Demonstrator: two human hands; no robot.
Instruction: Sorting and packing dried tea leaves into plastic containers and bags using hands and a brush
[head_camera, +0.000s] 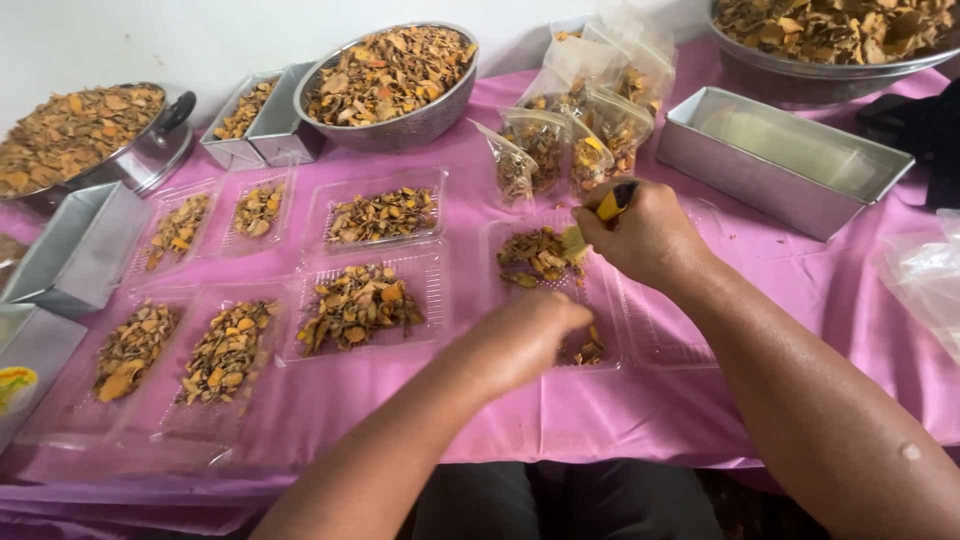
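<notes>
My right hand (640, 235) is closed on a small brush with a yellow and black handle (612, 203), its bristles down in a clear plastic tray (590, 290) that holds dried orange-brown slices (535, 257). My left hand (525, 335) rests on the near part of the same tray, fingers curled over a few slices; whether it grips any is hidden.
Several clear trays of dried slices (360, 305) lie to the left on the pink tablecloth (800, 290). Filled small bags (575, 135) stand behind. A metal bowl (395, 75), a pot (90, 130), and metal tins (780, 160) ring the table.
</notes>
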